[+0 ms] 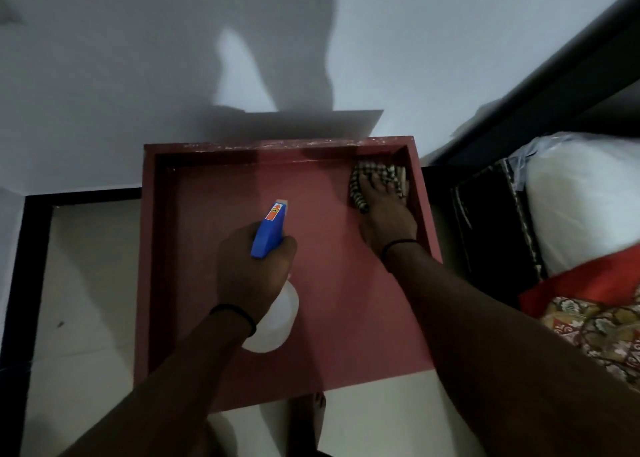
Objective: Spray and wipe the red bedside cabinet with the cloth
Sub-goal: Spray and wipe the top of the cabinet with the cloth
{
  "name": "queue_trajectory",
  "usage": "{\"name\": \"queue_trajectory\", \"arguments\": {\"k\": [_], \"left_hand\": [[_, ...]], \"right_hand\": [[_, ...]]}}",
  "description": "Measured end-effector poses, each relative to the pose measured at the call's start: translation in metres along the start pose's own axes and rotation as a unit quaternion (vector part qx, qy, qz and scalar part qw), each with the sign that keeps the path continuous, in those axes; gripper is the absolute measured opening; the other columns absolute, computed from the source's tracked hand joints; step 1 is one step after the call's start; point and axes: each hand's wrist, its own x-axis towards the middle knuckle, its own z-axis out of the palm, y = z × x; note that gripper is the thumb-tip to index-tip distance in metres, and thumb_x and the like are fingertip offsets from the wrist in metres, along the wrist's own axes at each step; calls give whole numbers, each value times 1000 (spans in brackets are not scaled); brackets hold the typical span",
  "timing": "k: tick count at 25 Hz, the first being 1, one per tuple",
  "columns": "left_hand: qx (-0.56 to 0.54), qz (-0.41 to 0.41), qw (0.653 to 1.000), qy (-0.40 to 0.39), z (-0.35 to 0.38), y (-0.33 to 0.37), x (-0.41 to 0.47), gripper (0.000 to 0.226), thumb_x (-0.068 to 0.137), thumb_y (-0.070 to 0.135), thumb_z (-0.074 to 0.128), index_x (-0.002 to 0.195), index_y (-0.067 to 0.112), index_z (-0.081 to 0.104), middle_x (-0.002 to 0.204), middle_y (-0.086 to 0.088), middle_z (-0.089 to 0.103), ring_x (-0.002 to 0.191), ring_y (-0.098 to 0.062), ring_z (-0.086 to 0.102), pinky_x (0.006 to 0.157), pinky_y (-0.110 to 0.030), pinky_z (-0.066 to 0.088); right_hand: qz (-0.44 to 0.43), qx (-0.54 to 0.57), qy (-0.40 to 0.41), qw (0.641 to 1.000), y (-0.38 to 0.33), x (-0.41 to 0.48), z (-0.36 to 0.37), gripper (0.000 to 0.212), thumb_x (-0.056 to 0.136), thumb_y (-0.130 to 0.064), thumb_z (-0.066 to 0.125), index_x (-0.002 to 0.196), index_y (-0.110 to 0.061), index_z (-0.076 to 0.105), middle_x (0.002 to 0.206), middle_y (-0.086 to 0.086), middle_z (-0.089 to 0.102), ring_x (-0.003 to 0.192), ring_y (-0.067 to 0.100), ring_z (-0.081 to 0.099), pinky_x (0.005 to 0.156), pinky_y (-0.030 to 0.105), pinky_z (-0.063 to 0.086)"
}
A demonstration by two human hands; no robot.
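Standing beside and noting the posn of both hands over the red bedside cabinet (pixel 346 300). It sits against the white wall (pixel 104 75), w/ the bed's pillow (pixel 581 207) just to its rt.

Left grip (pixel 249 273): fingers curled round the neck of the spray bottle (pixel 270 229), blue head up, nozzle aimed fwd toward the bk of the cabinet top. Bottle is held above the surface, approx. mid-left, not resting on it. Reason, as I judge: it keeps the sprayer ready while the other hand works. The nozzle also points clear of the cloth hand, so a mist would land on bare top.

Right grip (pixel 384 214): fingers stretched flat, not curled, pressing the checked cloth (pixel 372 176) onto the top in the far rt corner. Cloth lies against the bk and rt rim walls. A flat hand spreads pressure, and corners trap dust, which prob. explains the spot.

Cabinet appearance:
- Top is a shallow tray form w/ a raised rim at bk, left & rt. Front edge looks rimless, not certain.
- Colour is a dull red-pink, matt and even.
- Bk rim's top edge shows pale whitish flecks. Could be dust, residue or glare; can't tell.
- No droplets or wet patches seen on the flat, but the light is too dim to rule them out.

Judgement: wipe step in hand, at the corner. Can't tell how much of the flat is done.
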Motion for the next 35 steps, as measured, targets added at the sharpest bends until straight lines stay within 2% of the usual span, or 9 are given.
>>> {"name": "queue_trajectory", "arguments": {"k": [5, 9, 13, 15, 19, 23, 26, 32, 35], "left_hand": [[-13, -12, 1000, 10, 5, 6, -10, 29, 77, 27, 58, 66, 1, 53, 55, -19, 57, 54, -41, 60, 57, -56, 54], [-26, -15, 1000, 5, 7, 10, -11, 26, 76, 24, 58, 63, 3, 49, 51, -11, 50, 57, -45, 58, 55, -53, 51], [-12, 4, 1000, 17, -5, -1, -4, 29, 79, 23, 57, 69, -3, 52, 59, -25, 54, 57, -46, 59, 55, -52, 51], [-24, 2, 999, 41, -20, -4, -3, 27, 84, 15, 61, 71, -6, 50, 58, -26, 50, 52, -43, 56, 50, -43, 50], [-1, 17, 995, 100, -57, -16, -1, 29, 88, 6, 66, 65, 9, 49, 51, -2, 43, 40, -9, 44, 45, -11, 37], [28, 37, 990, 134, -94, -32, 4, 40, 78, 46, 57, 72, 7, 61, 60, -17, 61, 52, -25, 59, 56, -29, 55], [25, 35, 988, 147, -108, -43, 8, 55, 77, 53, 52, 80, 0, 64, 65, -19, 66, 58, -34, 65, 67, -50, 58], [-10, 38, 988, 147, -109, -35, -10, 36, 84, 41, 59, 77, 6, 63, 57, -12, 61, 49, -19, 59, 54, -18, 50], [-19, 14, 992, 124, -114, -33, -25, 20, 89, 19, 68, 73, 7, 63, 53, -5, 61, 46, -10, 62, 52, -13, 50]], "right_hand": [[14, -36, -39, 999, -1, -94, 14, 77, 82, -23, 39, 157, -25, 22, 163, 5, 21, 149, 34, 18, 123, 48, 11], [18, -9, -6, 1000, 0, -2, -6, 60, 98, -34, 34, 157, -27, 20, 165, 5, 15, 152, 30, 6, 123, 48, 6], [96, -20, 25, 995, -36, 29, 4, 55, 101, -38, 30, 155, -28, 24, 165, 3, 14, 151, 38, 1, 117, 58, -8], [50, -31, 39, 997, -74, 17, 15, 56, 100, -34, 33, 155, -29, 25, 164, 2, 16, 151, 38, 4, 117, 58, -4], [-34, 3, 0, 999, -174, 4, 32, 59, 99, -31, 37, 156, -23, 23, 164, 7, 19, 149, 40, 13, 120, 51, 9], [-178, 5, -60, 982, -246, -14, 28, 54, 105, -35, 36, 154, -16, 26, 161, 10, 24, 149, 31, 17, 121, 42, 7], [-230, -8, -65, 971, -264, -13, 28, 58, 103, -40, 37, 155, -17, 24, 162, 9, 21, 151, 27, 12, 123, 45, 0], [-257, -32, -95, 961, -243, -39, 39, 64, 102, -42, 40, 157, -23, 15, 165, 3, 12, 152, 26, 5, 123, 47, 3], [-278, -33, -117, 953, -212, -99, 60, 63, 93, -48, 28, 153, -26, 27, 160, 1, 31, 148, 27, 26, 120, 50, 20]]}}
